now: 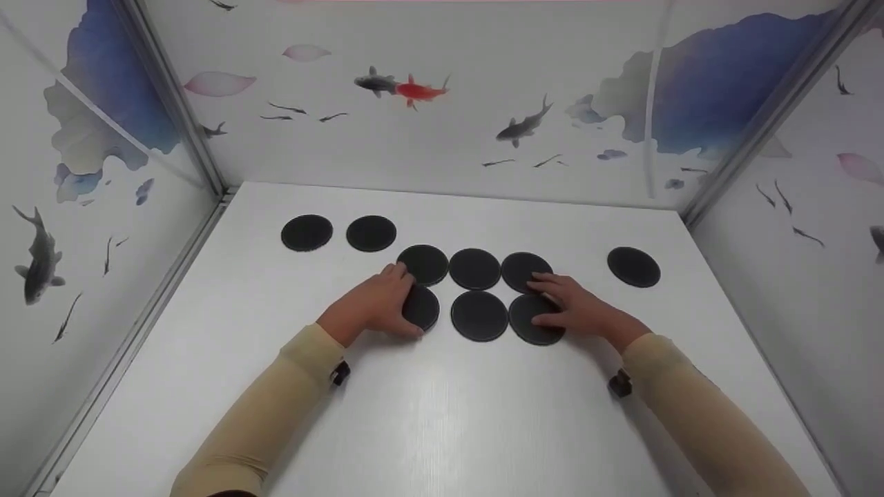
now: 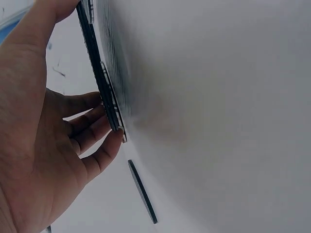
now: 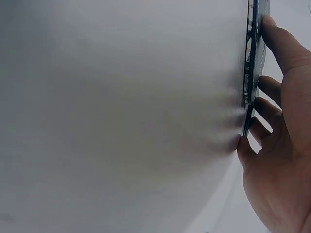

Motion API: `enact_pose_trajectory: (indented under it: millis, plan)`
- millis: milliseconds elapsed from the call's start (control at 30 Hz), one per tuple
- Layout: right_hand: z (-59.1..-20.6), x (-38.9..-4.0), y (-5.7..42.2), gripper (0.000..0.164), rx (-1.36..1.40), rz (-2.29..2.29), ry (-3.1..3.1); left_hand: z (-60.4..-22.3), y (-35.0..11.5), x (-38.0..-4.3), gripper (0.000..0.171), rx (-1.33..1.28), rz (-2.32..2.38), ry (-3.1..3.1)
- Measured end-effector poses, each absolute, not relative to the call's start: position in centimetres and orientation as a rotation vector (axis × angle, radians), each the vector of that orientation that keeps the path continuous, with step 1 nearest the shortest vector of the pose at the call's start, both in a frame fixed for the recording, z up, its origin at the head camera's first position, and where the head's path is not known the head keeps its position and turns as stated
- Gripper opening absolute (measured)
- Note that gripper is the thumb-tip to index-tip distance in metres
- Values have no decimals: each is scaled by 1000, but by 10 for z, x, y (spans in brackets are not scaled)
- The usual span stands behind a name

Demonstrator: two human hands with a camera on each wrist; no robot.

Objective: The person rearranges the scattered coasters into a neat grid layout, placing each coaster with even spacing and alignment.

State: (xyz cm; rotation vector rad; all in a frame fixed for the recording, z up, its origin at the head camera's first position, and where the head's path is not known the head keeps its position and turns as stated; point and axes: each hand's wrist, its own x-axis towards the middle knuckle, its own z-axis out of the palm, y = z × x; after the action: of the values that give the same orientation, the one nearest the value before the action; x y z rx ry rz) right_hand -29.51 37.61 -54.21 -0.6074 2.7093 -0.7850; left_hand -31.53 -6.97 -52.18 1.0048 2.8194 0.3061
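Observation:
Several flat black round coasters lie on the white table. My left hand (image 1: 383, 300) holds the near-left coaster (image 1: 423, 309) by its edge, thumb at the near side and fingers along the left and far side; in the left wrist view the coaster (image 2: 99, 73) is seen edge-on. Its fingertips also reach the far-left coaster (image 1: 424, 264) of the group. My right hand (image 1: 577, 307) rests its fingertips on the near-right coaster (image 1: 532, 328) and the far-right coaster (image 1: 521, 269). Between the hands lie the near-middle coaster (image 1: 479, 316) and the far-middle coaster (image 1: 474, 268).
Two separate coasters, one (image 1: 306, 232) at the far left and one (image 1: 371, 233) beside it, lie behind my left hand. Another coaster (image 1: 633, 267) sits apart at the right. White panels printed with fish (image 1: 523, 128) enclose the table (image 1: 428, 421) at the back and sides.

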Motion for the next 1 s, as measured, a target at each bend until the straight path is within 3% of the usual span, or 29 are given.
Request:
enact_pose_trajectory:
  millis: [1000]
  plan:
    - [-544,-297,377,86,-624,-783,2712,-523,-52,-310,116,1001,254,2791]
